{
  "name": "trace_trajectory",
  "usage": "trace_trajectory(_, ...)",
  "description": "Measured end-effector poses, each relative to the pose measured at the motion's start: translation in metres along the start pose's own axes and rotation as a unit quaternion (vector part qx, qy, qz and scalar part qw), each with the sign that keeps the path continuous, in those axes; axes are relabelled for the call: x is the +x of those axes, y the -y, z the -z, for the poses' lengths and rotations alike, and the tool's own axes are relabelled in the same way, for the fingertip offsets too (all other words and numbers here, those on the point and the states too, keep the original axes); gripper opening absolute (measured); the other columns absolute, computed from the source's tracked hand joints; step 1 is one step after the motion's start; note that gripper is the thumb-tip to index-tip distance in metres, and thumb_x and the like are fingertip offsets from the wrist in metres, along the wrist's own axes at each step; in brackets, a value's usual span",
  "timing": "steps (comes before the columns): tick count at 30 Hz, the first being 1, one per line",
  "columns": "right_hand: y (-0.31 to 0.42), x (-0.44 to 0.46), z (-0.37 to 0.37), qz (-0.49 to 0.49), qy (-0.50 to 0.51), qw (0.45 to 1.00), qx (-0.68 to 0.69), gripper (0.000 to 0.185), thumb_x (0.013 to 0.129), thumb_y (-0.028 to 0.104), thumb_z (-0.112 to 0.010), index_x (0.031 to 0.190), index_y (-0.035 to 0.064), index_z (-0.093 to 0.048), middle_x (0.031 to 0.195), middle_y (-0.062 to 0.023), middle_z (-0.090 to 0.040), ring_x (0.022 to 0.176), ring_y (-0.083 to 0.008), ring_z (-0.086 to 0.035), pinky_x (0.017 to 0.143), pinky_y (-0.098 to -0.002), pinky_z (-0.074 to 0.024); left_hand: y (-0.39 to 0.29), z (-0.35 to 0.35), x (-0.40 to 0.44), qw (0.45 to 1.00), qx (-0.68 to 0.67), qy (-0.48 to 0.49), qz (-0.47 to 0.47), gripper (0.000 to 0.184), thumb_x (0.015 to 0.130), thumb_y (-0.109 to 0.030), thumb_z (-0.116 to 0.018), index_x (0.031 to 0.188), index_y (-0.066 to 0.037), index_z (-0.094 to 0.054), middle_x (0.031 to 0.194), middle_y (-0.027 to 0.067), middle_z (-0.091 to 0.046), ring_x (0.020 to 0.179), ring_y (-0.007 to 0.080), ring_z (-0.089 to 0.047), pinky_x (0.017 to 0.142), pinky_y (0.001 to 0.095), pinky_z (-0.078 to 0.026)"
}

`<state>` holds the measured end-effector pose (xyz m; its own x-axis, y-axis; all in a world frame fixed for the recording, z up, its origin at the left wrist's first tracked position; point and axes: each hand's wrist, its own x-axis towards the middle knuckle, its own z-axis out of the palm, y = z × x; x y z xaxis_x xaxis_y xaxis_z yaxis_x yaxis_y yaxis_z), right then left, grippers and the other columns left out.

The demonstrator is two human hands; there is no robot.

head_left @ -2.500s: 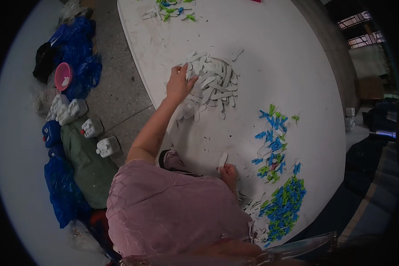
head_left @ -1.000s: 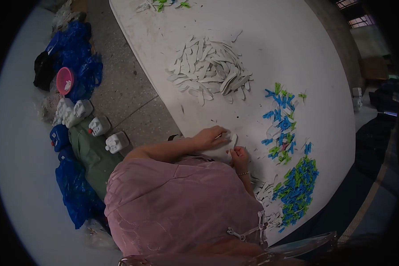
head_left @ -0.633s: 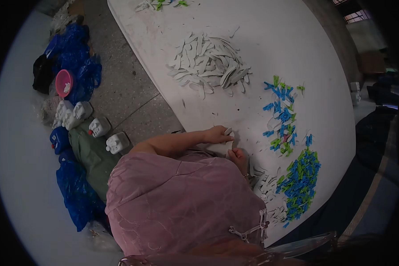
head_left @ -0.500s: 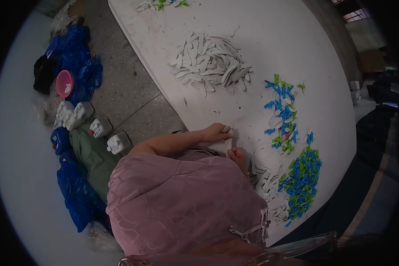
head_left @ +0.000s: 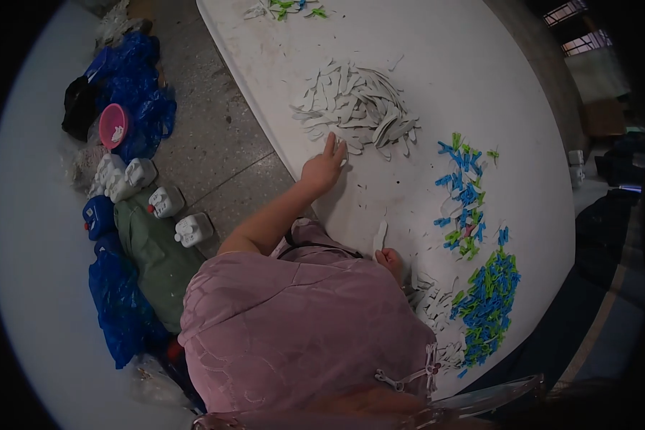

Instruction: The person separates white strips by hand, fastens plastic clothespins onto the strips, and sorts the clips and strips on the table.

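My left hand is at the near edge of a large heap of whitish flat strips on the white table. Its fingers are stretched out toward the heap and touch a strip there. Closer to my body, my right hand grips the lower end of a whitish strip that stands up from the fingers. To the right of that hand lies a smaller pile of whitish pieces, beside a dense pile of blue and green clips.
A looser row of blue and green clips lies on the right. More clips are at the table's far end. On the floor to the left are white jugs, a pink bowl and blue bags.
My left hand has left the strip near my right hand and moved up to the large heap, its fingers now extended. My right hand still holds a strip. The view has shifted slightly.
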<state>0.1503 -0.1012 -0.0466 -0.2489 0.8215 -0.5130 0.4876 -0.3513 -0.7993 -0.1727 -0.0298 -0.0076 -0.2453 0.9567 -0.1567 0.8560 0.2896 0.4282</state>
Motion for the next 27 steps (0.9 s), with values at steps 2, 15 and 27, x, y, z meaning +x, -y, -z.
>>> trace_trajectory(2, 0.017, -0.005, 0.000, -0.006, -0.003, 1.000, -0.011, 0.021, 0.080, 0.021, -0.060, 0.077, 0.0005, -0.057, 0.064, -0.0006, -0.053, 0.060, -0.0077, -0.045, 0.056, -0.0239, -0.0387, 0.001, 0.000, -0.003, 1.000, -0.018, -0.011, -0.010, 0.055, 0.078, -0.020, -0.055, 0.129, -0.013, -0.036, 0.141, 0.0204, -0.021, 0.083, 0.0346, -0.061, 0.066, 0.0411, -0.050)
trace_trajectory(15, 0.002, -0.008, -0.002, 0.022, -0.035, 0.999, 0.020, 0.018, 0.080, 0.018, -0.060, 0.076, 0.0008, -0.057, 0.064, 0.0013, -0.051, 0.059, -0.0060, -0.044, 0.055, -0.0222, -0.0377, 0.007, -0.008, -0.027, 0.992, -0.090, -0.034, -0.079, 0.049, 0.077, -0.018, -0.058, 0.123, -0.012, -0.041, 0.139, 0.0176, -0.027, 0.082, 0.0345, -0.060, 0.065, 0.0409, -0.050)
trace_trajectory(27, -0.030, -0.066, 0.016, -0.026, -0.230, 0.962, 0.147, 0.018, 0.081, 0.019, -0.062, 0.080, 0.0029, -0.056, 0.061, 0.0047, -0.047, 0.057, -0.0029, -0.040, 0.049, -0.0206, -0.0346, -0.059, -0.059, -0.103, 0.913, -0.223, 0.223, -0.260, 0.032, 0.092, -0.032, -0.039, 0.101, -0.005, -0.053, 0.084, 0.0182, -0.060, 0.081, 0.0357, -0.058, 0.071, 0.0418, -0.045)
